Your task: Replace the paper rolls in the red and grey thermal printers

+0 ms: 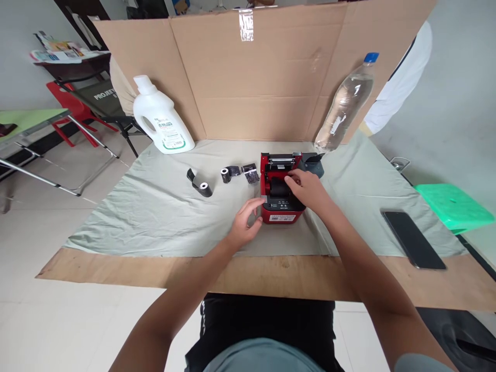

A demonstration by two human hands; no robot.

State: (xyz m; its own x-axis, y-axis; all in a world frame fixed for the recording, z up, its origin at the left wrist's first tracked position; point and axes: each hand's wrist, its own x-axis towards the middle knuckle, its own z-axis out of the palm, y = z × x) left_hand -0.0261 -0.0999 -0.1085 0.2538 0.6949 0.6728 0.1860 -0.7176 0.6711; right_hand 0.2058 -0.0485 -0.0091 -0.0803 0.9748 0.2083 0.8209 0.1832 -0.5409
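Observation:
A small red and black printer (282,214) stands on the cloth with its dark lid (313,164) swung back to the right. A black roll (279,187) lies inside its red compartment. My right hand (308,190) reaches in from the right, its bent fingertips closed at the roll's right edge. My left hand (246,223) is by the printer's front left corner, fingers against its side and thumb apart, holding nothing. Left of the printer lie a partly unrolled black roll (204,189), a smaller black roll (225,175) and a short black printed strip (251,173).
A cardboard screen (256,82) stands at the back. Before it are a white jug (165,121) on the left and a water bottle (346,106) on the right. A phone (413,238) lies at right, near a green stool (455,206). A bare wooden edge (271,274) runs along the front.

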